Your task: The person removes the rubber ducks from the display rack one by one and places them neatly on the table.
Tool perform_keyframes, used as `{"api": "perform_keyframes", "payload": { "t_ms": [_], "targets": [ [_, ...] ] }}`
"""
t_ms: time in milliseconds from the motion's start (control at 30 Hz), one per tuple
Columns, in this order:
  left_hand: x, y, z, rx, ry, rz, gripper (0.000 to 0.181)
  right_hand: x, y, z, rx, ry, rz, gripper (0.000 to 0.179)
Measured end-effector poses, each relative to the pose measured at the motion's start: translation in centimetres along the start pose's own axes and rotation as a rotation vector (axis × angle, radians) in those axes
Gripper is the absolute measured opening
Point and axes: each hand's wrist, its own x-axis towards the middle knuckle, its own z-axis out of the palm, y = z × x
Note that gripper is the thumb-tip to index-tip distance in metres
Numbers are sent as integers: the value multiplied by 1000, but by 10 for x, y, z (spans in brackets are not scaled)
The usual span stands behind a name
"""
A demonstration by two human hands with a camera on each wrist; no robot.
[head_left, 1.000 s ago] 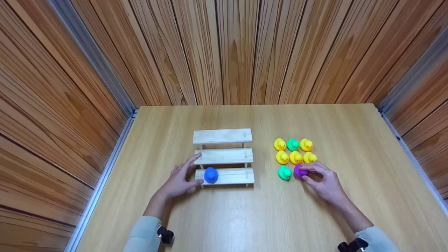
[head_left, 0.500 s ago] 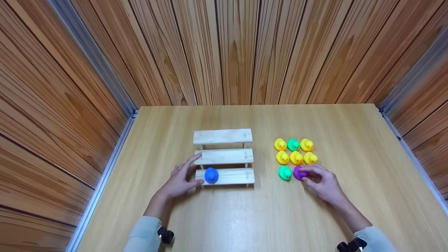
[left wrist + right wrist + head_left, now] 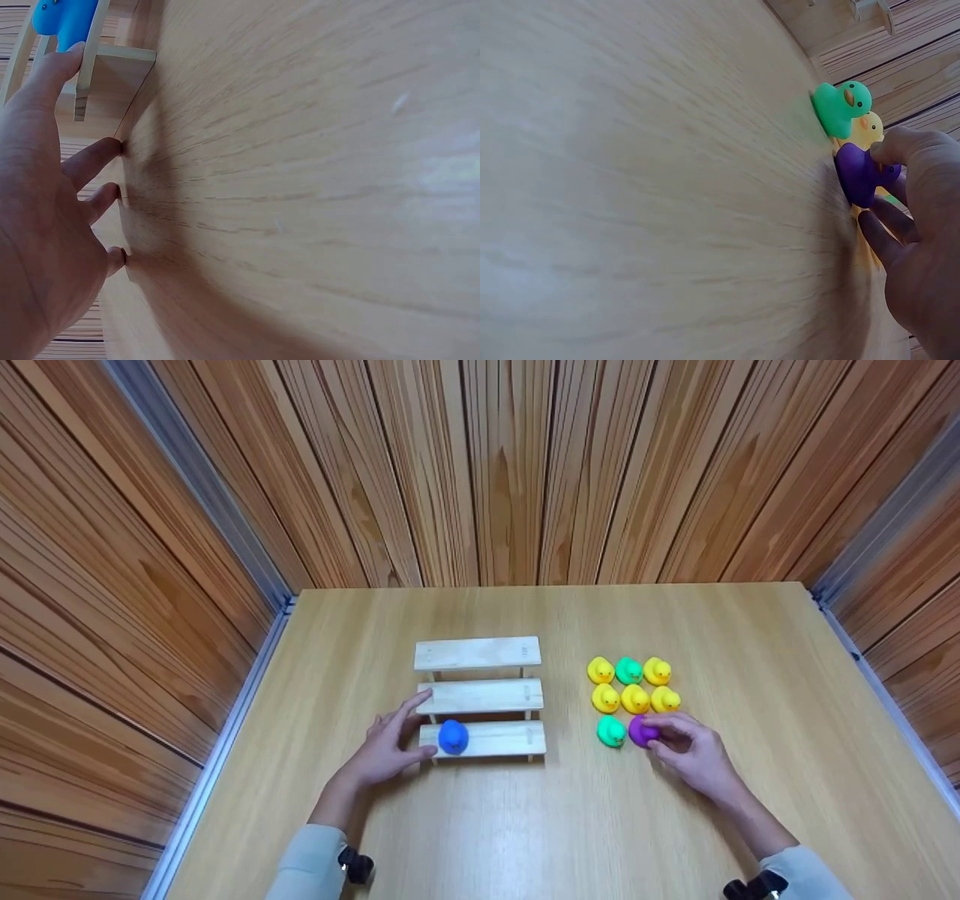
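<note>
A three-step wooden stand (image 3: pixel 487 697) is on the table left of centre. On the left part of its lowest step sits a blue rubber duck (image 3: pixel 453 736). My left hand (image 3: pixel 386 746) spreads along the stand's left end, thumb at the lowest step's edge near the duck, index finger reaching the middle step. Its other fingertips touch the tabletop in the left wrist view. My right hand (image 3: pixel 696 750) pinches a purple rubber duck (image 3: pixel 643 730) between thumb and fingers, close at the table surface. Left of it stands a green rubber duck (image 3: pixel 610 730).
Behind the purple duck, several yellow ducks (image 3: pixel 635 699) and another green duck (image 3: pixel 628 669) stand in two rows. Wood-panelled walls (image 3: pixel 502 472) enclose the table (image 3: pixel 480 825) at the back and both sides, with metal rails (image 3: pixel 217 750) along the side edges.
</note>
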Motion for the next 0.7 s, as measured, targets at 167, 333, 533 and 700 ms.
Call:
{"api": "perform_keyframes", "payload": {
  "t_ms": [167, 333, 533, 700],
  "targets": [
    [-1, 1, -1, 6, -3, -9, 94, 2, -3, -2, -1, 6, -15, 41],
    [-1, 2, -1, -6, -4, -13, 93, 7, -9, -7, -7, 6, -13, 40],
    [-1, 2, 0, -11, -2, 2, 94, 12, -17, -10, 12, -6, 8, 38],
    [0, 2, -1, -5, 8, 11, 93, 19, -26, -10, -6, -31, 16, 39]
  ]
}}
